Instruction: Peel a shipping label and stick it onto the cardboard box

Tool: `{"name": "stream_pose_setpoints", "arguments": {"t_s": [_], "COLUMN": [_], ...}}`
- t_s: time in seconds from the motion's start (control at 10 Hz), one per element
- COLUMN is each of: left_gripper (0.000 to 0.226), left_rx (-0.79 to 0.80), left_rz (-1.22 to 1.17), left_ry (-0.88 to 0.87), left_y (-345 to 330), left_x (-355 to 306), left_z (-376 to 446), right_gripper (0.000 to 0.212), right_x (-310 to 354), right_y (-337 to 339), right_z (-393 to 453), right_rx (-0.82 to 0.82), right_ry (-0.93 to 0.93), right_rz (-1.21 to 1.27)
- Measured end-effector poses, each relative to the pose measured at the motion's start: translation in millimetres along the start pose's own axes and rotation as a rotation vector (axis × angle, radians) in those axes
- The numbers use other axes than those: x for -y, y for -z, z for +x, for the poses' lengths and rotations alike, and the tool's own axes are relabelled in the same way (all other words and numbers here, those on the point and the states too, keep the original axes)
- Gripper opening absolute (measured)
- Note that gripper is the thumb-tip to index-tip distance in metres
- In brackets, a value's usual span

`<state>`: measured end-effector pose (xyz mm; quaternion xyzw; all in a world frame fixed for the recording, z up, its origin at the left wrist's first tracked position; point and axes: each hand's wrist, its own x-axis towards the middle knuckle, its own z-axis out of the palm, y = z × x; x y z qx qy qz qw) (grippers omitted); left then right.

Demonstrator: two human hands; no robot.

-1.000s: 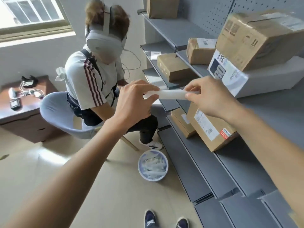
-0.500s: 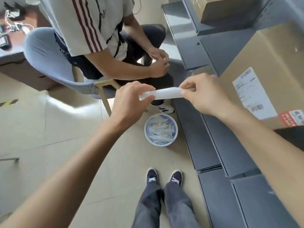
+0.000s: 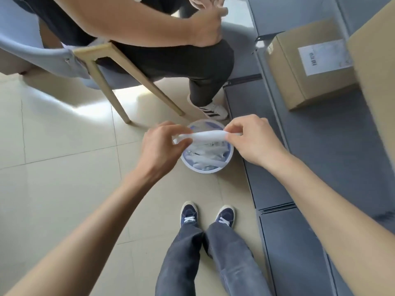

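Observation:
A curled white paper strip (image 3: 208, 135), which looks like label backing, is stretched between my two hands. My left hand (image 3: 162, 146) pinches its left end and my right hand (image 3: 254, 139) pinches its right end. Both hands hover directly above a small round white bin (image 3: 186, 162) on the floor, which holds several similar white strips. A cardboard box (image 3: 299, 82) with a white shipping label (image 3: 324, 56) stuck on it sits on the grey shelf at the upper right. Part of a larger cardboard box (image 3: 376, 67) shows at the right edge.
Another person sits on a grey chair (image 3: 53, 58) with wooden legs at the top, one shoe (image 3: 213, 108) near the bin. Grey metal shelving (image 3: 320, 157) runs down the right side. My own shoes (image 3: 207, 216) stand on the beige tiled floor (image 3: 64, 167).
The view has tilted down from the shelves to the floor. My hands, still holding the strip, have come over the bin.

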<state>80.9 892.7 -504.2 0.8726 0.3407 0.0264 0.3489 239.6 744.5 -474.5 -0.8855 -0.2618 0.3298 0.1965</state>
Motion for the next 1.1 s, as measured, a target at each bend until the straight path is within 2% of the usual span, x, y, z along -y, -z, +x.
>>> {"name": "stream_pose_setpoints", "arguments": {"t_s": [0.3,0.6,0.9,1.1], "left_gripper": [0.022,0.016,0.026,0.030], "left_rx": [0.091,0.109,0.085,0.033], "left_rz": [0.017,0.006,0.023,0.019], "left_ry": [0.097,0.144,0.132,0.128], "left_y": [-121,-217,-262,-255], "left_x": [86,159,196,190], "left_z": [21,61,101,95], "right_gripper": [0.017,0.019,0.028,0.032], "right_x": [-91,-157,-185,-180], "right_y": [-110,-198,-240,-232], "right_z": [68,142,194,181], "right_rx": [0.107,0.099,0.049,0.028], "right_ry": [-0.070,-0.115,-0.098,-0.103], "right_rz": [0.062,0.135,0.120,0.128]}}
